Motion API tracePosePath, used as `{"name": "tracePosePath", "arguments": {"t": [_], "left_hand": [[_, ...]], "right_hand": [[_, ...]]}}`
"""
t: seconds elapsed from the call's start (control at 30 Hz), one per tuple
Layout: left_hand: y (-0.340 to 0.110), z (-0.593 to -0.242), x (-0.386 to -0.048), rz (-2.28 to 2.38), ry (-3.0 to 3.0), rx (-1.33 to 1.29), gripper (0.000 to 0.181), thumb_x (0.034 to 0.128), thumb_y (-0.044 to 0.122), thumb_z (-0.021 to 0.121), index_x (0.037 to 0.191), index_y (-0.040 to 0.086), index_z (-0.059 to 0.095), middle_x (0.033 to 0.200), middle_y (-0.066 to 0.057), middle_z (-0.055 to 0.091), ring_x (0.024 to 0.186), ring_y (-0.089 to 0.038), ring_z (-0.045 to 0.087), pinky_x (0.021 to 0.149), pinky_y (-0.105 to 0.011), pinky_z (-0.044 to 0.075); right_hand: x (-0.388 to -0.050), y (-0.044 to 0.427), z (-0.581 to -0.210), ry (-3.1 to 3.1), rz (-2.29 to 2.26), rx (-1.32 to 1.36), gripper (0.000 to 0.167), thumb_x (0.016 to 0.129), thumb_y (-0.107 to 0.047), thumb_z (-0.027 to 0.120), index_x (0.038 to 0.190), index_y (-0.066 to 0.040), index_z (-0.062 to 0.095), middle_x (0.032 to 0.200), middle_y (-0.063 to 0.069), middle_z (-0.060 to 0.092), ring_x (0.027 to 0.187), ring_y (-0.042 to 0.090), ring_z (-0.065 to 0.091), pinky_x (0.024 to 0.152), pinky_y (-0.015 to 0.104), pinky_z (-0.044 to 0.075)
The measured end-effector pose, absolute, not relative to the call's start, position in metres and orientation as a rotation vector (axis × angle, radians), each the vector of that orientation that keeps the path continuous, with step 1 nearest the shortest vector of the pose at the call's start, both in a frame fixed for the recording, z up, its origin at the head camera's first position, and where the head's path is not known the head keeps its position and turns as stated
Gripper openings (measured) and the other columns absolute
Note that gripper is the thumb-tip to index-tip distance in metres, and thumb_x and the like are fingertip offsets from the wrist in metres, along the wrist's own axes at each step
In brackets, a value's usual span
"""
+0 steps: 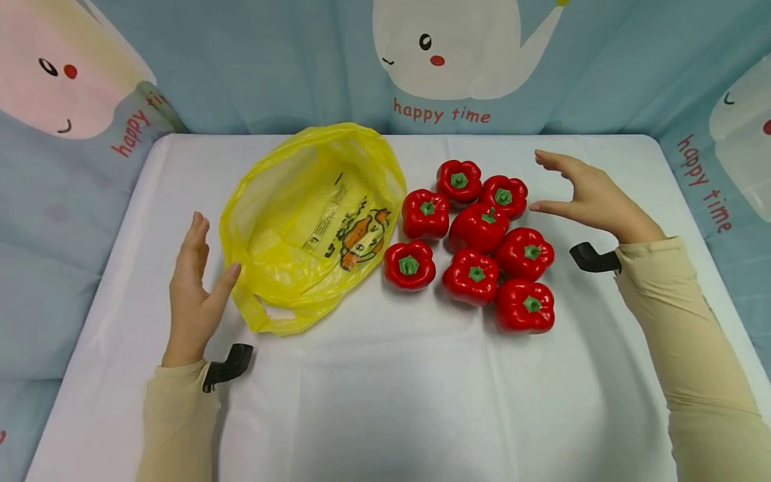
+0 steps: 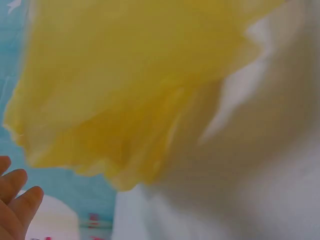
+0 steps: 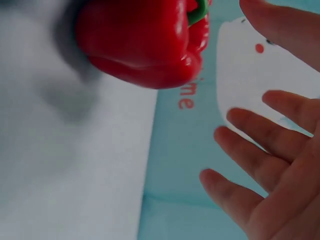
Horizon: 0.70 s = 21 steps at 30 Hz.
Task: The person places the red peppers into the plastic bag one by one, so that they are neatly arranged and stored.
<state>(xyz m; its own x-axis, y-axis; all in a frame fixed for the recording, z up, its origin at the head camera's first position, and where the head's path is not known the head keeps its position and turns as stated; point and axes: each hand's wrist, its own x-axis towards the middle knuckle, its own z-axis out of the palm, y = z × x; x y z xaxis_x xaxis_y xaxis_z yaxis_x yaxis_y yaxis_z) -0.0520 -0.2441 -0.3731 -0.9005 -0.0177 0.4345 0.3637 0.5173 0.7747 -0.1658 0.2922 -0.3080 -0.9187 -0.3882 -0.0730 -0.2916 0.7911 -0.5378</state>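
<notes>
A yellow plastic bag [image 1: 289, 227] lies with its wide mouth facing up, left of the middle; its side fills much of the left wrist view [image 2: 125, 90]. Several red bell peppers [image 1: 478, 229] with green stems stand grouped to its right, and one pepper [image 3: 135, 40] shows close in the right wrist view. My left hand [image 1: 195, 294] is held beside the bag's left edge, thumb apart from the fingers, holding nothing. Right of the peppers my right hand [image 1: 593, 194] is raised with fingers spread and nothing in it, also seen as the spread hand [image 3: 280, 160] in the right wrist view.
A white cloth covers the table [image 1: 391, 408]. Light blue curtains [image 1: 271, 67] with cartoon prints hang behind it and along both sides. A black wrist camera [image 1: 229, 365] sits at the left cuff, another black camera [image 1: 593, 258] at the right.
</notes>
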Motion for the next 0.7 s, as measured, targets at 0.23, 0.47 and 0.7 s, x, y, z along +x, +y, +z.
{"name": "tracePosePath", "arguments": {"t": [0.23,0.47,0.7], "left_hand": [[-0.237,-0.386,-0.044,-1.564,-2.285,-0.189,0.062,0.0929,-0.003,0.051,0.148,0.004,0.025,0.154,-0.009,0.023,0.14,-0.022,0.024,0.114,-0.027,0.021],[-0.219,-0.383,-0.051,-1.559,-2.209,-0.294,0.059,0.0915,-0.006,0.05,0.145,-0.005,0.025,0.153,-0.013,0.023,0.141,-0.025,0.022,0.116,-0.034,0.018],[-0.2,-0.365,-0.051,-1.345,-2.253,-0.295,0.055,0.0881,-0.006,0.047,0.14,-0.013,0.029,0.15,-0.026,0.023,0.141,-0.029,0.019,0.117,-0.035,0.016]], "right_hand": [[-0.174,0.293,-0.321,2.686,-0.896,-0.492,0.076,0.082,-0.017,0.074,0.145,-0.002,0.034,0.142,0.023,0.039,0.126,0.043,0.037,0.104,0.061,0.03],[-0.18,0.292,-0.324,2.65,-0.863,-0.502,0.075,0.082,-0.015,0.073,0.144,0.0,0.034,0.142,0.023,0.039,0.125,0.043,0.038,0.102,0.062,0.032],[-0.184,0.284,-0.324,2.621,-0.848,-0.513,0.076,0.079,-0.014,0.076,0.142,0.003,0.036,0.14,0.024,0.041,0.123,0.041,0.041,0.099,0.061,0.037]]}}
